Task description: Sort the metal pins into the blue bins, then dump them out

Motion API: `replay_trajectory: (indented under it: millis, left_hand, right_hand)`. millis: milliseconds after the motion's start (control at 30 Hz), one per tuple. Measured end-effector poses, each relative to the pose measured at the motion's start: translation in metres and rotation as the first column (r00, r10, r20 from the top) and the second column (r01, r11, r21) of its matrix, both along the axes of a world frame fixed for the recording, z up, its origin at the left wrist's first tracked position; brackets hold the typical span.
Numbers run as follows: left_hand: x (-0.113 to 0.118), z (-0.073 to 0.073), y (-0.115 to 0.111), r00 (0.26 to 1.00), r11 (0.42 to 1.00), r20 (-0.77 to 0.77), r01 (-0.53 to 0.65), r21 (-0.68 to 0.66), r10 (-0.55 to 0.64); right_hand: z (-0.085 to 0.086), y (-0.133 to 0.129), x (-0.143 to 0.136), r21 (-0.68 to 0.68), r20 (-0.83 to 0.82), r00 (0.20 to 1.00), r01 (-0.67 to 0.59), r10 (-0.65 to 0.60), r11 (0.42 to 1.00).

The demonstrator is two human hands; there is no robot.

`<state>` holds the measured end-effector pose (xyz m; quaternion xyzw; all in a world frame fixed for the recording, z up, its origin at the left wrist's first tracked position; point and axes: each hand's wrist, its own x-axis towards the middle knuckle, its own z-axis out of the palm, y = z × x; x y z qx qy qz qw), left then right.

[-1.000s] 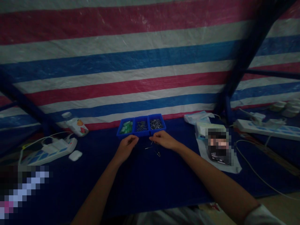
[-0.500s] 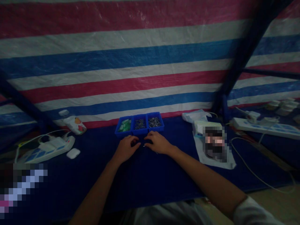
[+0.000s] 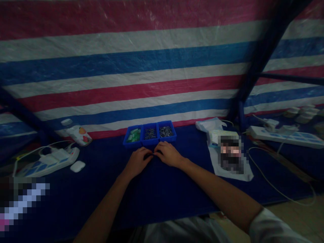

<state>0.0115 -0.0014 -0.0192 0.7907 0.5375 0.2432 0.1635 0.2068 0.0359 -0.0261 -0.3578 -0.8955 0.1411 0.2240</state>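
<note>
Meeting at the fingertips, the left hand [image 3: 138, 162] and the right hand [image 3: 168, 155] are low over the desk [image 3: 162, 192]. The right hand pinches a small shiny piece [image 3: 153, 154] between the 2 hands; I cannot tell if the left hand also grips it. Close ahead, 3 blue bins [image 3: 150, 142] stand in the way: 1 has green pieces [image 3: 134, 135], 2 have metal pieces [image 3: 166, 132]. Well apart, at left, are a bottle [image 3: 81, 134], a power strip [image 3: 48, 164] and a white case [image 3: 77, 166]; at right, a white sheet [image 3: 215, 165] and a cable [image 3: 269, 187].
</note>
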Motion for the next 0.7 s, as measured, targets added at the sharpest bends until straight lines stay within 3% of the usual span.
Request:
replay_trajectory:
  millis: [700]
  left_hand:
    - [0.0002, 0.0051, -0.0014, 0.986, 0.997, 0.165, 0.022, 0.068, -0.033]
  right_hand:
    - [0.0021, -0.0037, -0.004, 0.04, -0.185, 0.974, -0.125, 0.131, 0.991]
